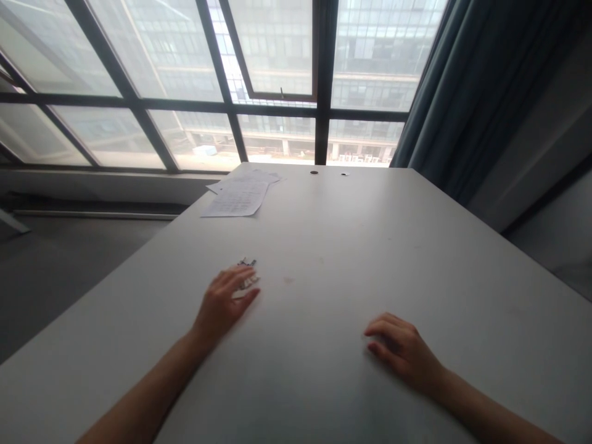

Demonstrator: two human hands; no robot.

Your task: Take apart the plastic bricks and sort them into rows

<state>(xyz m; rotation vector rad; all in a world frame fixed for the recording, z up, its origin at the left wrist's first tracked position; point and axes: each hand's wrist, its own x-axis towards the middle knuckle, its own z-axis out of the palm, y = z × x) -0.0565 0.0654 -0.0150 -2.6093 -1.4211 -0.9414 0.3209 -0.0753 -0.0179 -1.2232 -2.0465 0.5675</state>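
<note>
My left hand (226, 299) reaches over a little cluster of small white and dark pieces (250, 262) on the white table (319, 382). Its fingers are stretched out and the thumb stands apart from them. The hand partly covers the pieces, so their kind cannot be made out; more pale bits (250, 282) show between the fingers and thumb. Further right, near the table's surface, is my right hand (400, 348). Its fingers are loosely bent, with a gap between them and the thumb and nothing visible in it.
Several printed sheets of paper (238, 197) lie overlapping at the table's far left corner. Two small round holes, one of them a dark cable hole (314, 172), sit near the far edge. Beyond stand large windows (277, 49), with a dark curtain (467, 105) at right.
</note>
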